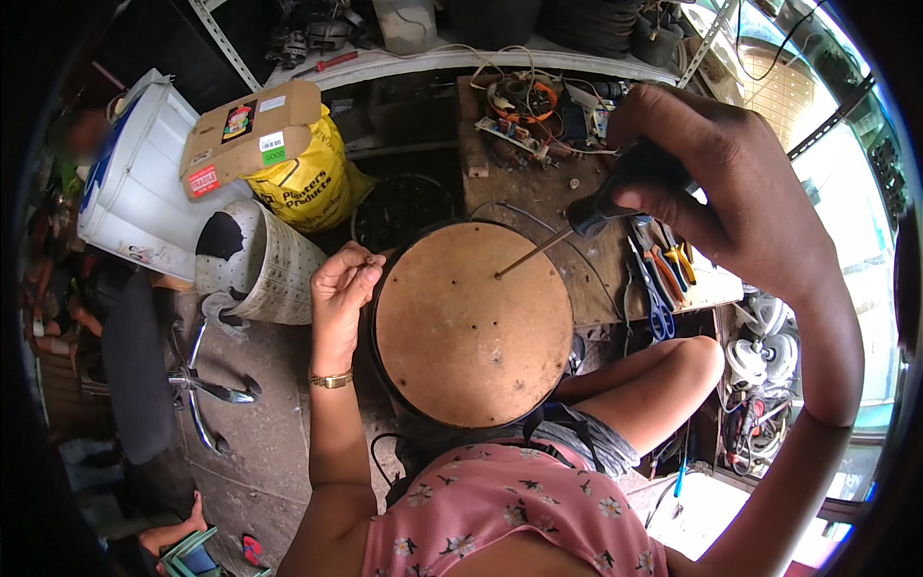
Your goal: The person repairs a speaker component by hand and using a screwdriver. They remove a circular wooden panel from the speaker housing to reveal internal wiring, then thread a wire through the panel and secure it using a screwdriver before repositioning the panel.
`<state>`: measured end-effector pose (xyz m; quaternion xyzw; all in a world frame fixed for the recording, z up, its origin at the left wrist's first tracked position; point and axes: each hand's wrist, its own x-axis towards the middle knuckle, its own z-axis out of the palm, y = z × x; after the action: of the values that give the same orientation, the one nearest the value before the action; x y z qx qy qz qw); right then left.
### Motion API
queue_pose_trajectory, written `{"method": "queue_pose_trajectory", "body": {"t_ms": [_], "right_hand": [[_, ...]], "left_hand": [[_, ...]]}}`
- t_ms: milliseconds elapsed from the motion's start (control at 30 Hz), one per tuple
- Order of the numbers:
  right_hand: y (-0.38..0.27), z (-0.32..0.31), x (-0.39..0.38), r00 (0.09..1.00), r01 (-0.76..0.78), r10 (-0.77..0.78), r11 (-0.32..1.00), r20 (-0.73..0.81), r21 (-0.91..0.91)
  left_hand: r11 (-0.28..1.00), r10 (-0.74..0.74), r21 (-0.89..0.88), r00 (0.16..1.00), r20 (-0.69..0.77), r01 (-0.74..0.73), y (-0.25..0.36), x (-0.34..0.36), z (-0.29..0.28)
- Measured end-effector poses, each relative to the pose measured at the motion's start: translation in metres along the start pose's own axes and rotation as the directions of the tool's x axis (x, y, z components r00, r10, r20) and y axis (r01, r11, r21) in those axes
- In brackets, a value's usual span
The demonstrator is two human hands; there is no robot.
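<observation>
A round brown board [461, 337] with a dark rim rests on my lap, dotted with several small holes. My right hand [721, 183] is wrapped round the dark handle of a screwdriver [535, 253]. Its shaft slants down to the left, and the tip meets the board near a spot right of the middle of its upper half. At the board's left edge, my left hand [344, 288] has thumb and fingertips pinched together. Something tiny and dark seems to show at the fingertips, too small to name.
A wooden workbench [577, 207] ahead carries an orange-ringed coil with wires [522, 99], pliers [663, 264] and blue-handled scissors [660, 313]. To the left are a yellow bag [306, 183], a cardboard box [252, 135], a white perforated bin [279, 269] and a chair base [207, 385].
</observation>
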<state>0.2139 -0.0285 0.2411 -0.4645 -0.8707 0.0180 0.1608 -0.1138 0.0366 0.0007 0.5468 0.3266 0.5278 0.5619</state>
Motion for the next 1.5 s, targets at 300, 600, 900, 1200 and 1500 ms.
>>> {"method": "queue_pose_trajectory", "body": {"t_ms": [300, 600, 900, 1200, 1500], "right_hand": [[0.007, 0.001, -0.022, 0.978, 0.074, 0.004, 0.929, -0.209, 0.363], [0.014, 0.02, -0.033, 0.882, 0.079, 0.194, 0.838, -0.429, 0.54], [0.014, 0.032, -0.029, 0.894, 0.119, 0.152, 0.826, -0.421, 0.551], [0.019, 0.041, -0.026, 0.894, 0.186, 0.098, 0.807, -0.438, 0.56], [0.003, 0.033, 0.006, 0.939, 0.145, 0.054, 0.833, -0.34, 0.533]], "left_hand": [[0.892, 0.187, 0.41, 0.981, 0.051, -0.191, 0.001, 0.004, 0.017], [0.81, 0.199, 0.55, 0.978, 0.068, -0.203, -0.009, 0.007, 0.006], [0.8, 0.218, 0.56, 0.974, 0.061, -0.214, -0.011, 0.008, 0.009], [0.747, 0.241, 0.626, 0.969, 0.059, -0.224, -0.016, 0.008, 0.006], [0.595, 0.285, 0.759, 0.953, 0.105, -0.262, -0.009, -0.005, 0.006]]}}
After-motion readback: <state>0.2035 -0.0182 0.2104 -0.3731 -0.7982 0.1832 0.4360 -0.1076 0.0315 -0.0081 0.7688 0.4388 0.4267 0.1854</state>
